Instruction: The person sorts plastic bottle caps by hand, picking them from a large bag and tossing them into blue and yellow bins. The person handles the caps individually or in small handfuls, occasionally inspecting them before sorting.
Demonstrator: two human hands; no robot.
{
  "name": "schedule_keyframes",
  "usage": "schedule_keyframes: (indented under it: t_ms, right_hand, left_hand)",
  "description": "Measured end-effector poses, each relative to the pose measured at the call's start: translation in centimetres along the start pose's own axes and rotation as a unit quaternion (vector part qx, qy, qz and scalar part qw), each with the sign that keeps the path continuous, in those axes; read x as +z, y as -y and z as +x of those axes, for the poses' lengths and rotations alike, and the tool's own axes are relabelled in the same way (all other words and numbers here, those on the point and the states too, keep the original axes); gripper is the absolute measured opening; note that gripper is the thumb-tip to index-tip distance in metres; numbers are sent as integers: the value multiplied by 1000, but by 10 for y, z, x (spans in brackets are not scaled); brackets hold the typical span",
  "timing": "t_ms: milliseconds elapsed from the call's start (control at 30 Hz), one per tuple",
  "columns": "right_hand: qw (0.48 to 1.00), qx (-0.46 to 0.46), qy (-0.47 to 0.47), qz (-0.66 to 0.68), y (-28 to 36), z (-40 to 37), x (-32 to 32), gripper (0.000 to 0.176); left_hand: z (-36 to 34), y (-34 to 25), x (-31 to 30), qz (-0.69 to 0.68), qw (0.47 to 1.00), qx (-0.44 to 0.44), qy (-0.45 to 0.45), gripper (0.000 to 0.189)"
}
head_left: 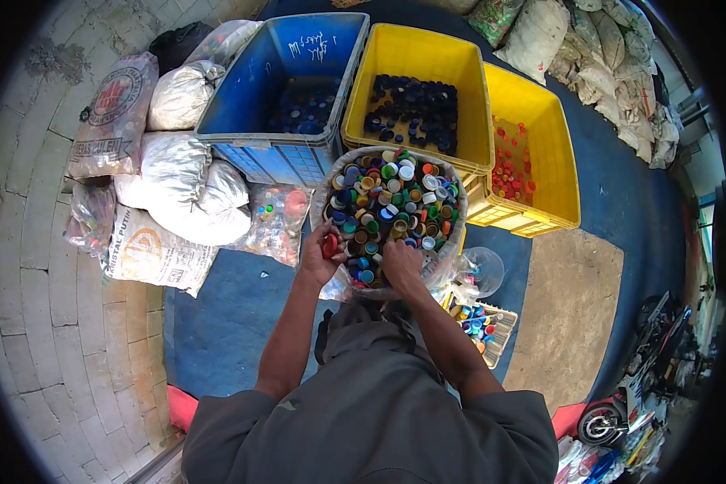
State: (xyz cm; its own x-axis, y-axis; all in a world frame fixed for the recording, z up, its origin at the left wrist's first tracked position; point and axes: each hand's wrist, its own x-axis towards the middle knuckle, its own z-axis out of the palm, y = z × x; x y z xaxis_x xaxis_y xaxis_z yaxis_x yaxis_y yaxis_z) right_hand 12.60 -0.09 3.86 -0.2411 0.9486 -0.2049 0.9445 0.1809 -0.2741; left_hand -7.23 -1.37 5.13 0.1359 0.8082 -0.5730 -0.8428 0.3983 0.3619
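A round container lined with a pale sack (461, 214) stands right in front of me, heaped with bottle caps (395, 194) in many colours. At its left edge my left hand (319, 260) is curled around red bottle caps (329, 245). My right hand (402, 263) reaches into the near side of the heap with its fingers bent down among the caps. Its fingertips are hidden, and I cannot tell what they grip.
Beyond the heap stand a blue bin (258, 145), a yellow bin (427, 47) with dark caps and another yellow bin (558, 137) with red caps. Stuffed sacks (181, 181) lie left. A small crate (504, 329) of caps sits right, below a clear tub (488, 270).
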Motion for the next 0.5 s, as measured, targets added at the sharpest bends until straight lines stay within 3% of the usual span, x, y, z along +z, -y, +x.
schedule_keyframes:
  t_ms: [167, 333, 400, 500]
  right_hand:
    - [1000, -13, -7, 9, -4, -2, 4, 15]
    - [999, -31, -10, 15, -7, -5, 7, 15]
    - [999, -27, -19, 34, -9, -6, 6, 15]
    - [985, -33, -95, 140, -10, -10, -2, 14]
  left_hand:
    - [3, 10, 9, 60, 998, 7, -20, 9]
    - [-3, 12, 38, 106, 994, 7, -35, 18]
    - [8, 13, 29, 145, 989, 4, -6, 18]
    - [19, 20, 20, 248, 969, -4, 19, 16]
